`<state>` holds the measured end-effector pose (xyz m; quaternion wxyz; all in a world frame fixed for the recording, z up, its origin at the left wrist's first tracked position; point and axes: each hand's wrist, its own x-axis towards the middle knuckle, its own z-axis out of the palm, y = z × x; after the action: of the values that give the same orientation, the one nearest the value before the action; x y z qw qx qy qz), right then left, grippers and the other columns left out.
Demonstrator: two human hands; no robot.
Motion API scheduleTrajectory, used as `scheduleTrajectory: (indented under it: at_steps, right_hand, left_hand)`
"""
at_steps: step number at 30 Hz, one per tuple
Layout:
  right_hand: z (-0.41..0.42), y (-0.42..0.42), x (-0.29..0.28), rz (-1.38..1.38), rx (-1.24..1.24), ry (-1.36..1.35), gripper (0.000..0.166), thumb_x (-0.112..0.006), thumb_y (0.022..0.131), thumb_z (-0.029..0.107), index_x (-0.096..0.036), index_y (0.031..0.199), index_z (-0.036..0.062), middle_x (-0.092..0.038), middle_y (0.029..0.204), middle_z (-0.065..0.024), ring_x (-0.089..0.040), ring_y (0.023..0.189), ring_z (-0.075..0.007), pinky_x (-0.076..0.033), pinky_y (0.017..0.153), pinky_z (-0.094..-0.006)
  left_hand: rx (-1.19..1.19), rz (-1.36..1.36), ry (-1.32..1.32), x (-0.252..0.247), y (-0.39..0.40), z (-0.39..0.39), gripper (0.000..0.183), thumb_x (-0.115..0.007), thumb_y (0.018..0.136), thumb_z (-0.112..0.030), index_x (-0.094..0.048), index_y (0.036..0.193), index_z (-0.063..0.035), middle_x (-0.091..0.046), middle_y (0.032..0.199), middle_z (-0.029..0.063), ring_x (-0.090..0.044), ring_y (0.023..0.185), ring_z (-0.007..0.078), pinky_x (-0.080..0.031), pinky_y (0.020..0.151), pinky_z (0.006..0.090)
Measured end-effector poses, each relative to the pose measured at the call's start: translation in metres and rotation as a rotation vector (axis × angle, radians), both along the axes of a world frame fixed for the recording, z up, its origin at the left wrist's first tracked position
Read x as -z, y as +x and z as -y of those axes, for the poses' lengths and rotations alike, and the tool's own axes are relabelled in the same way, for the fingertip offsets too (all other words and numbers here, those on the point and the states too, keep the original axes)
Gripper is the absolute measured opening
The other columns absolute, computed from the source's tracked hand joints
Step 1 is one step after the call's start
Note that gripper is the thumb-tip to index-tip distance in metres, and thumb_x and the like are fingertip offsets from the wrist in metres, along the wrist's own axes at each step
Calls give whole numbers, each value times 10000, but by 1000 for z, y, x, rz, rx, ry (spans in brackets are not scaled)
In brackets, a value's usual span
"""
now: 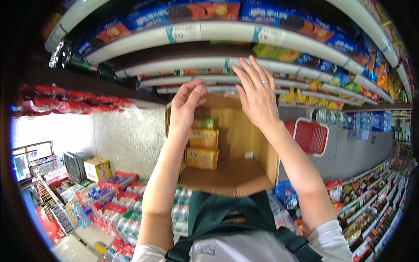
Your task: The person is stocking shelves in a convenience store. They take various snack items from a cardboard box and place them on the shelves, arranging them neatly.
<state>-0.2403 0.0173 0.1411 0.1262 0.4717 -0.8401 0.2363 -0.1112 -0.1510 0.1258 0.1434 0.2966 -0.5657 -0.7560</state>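
My right hand (258,93), a ring on one finger, reaches toward the white shelf edge (203,67) with its fingers spread and nothing in it. To its left, my left hand (187,101) is raised with the fingers loosely bent; no object shows in it. Below both hands stands an open cardboard box (234,144), between my body and the shelves. Along its left inside lie two yellow-orange snack packets (203,138) and a green packet (207,123). A small white piece (249,154) shows on the cardboard at the right.
Blue biscuit boxes (183,14) fill the upper shelf; yellow packets (307,98) line a lower one. A red shopping basket (309,137) stands on the floor at right, near bottled water (366,120). Shrink-wrapped drink packs (131,222) are stacked behind me at left.
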Motion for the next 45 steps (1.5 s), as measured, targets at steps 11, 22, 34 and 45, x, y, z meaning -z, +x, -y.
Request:
scheduleTrajectory:
  at_steps: [11,22,34,45]
  right_hand:
    - [-42,125,96,753,131,-1,395,-612,925,156,-561,1310,79,-571,1347,-119,-525,1253,-312,-394,1062,-431]
    - [-3,117,281,1251,463,154,454,-588,973,329,-552,1344,68,-601,1325,-195,-572,1239,-304,-457,1016,-372]
    - [19,111,351,1609,630,329,746,-643,891,543,-559,1322,-59,-585,1337,-242,-531,1276,-341,-406,1055,-394]
    - [-14,100,369,1967,664,-151,522,-806,763,126,-606,1221,-28,-690,1038,-170,-669,924,-224,-546,760,-358]
  left_hand:
    - [-30,542,107,113,115,-37,315,-599,972,-209,-606,1246,-55,-648,1225,54,-595,1138,169,-449,938,325]
    - [88,1004,-703,273,65,1,566,-642,899,-301,-484,1335,24,-549,1327,275,-536,1215,429,-456,1014,462]
    - [309,1414,-567,303,36,5,675,-656,838,-451,-453,1290,7,-551,1346,226,-503,1284,354,-424,1054,445]
    - [274,1114,-340,346,56,15,806,-763,762,-546,-473,1347,-73,-581,1288,258,-564,1223,382,-470,1006,425]
